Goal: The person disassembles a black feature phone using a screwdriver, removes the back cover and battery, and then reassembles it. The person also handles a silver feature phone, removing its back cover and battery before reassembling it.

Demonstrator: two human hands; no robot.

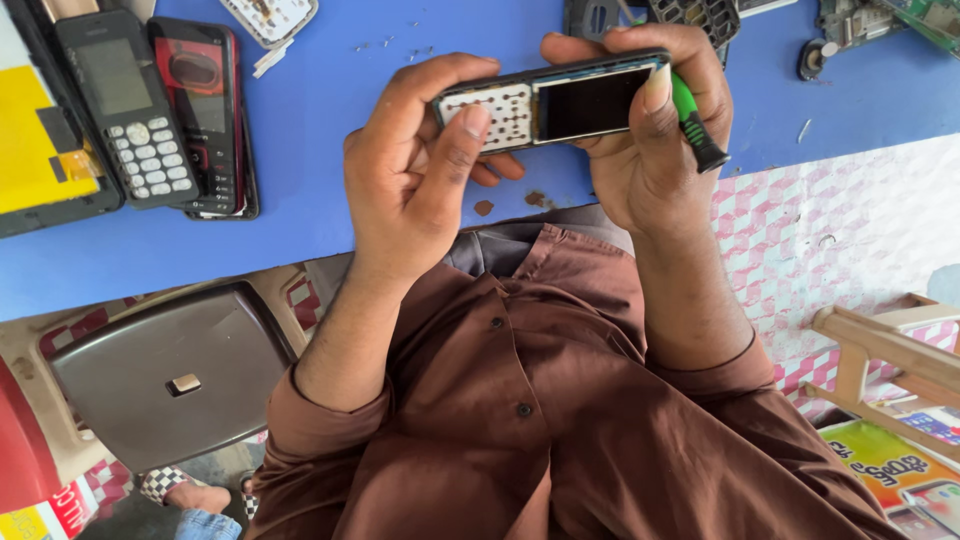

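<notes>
Dark phone screen (588, 103); yellow package (35, 140)

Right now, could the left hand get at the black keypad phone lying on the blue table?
Probably not freely: the left hand is gripping the opened phone. The black keypad phone lies uncovered on the blue table, nothing between them.

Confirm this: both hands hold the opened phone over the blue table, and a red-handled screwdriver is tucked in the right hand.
Wrong on the colour. The head view shows the screwdriver tucked in the right hand has a green handle, not red. The rest stands: the left hand and right hand hold the opened phone over the blue table.
</notes>
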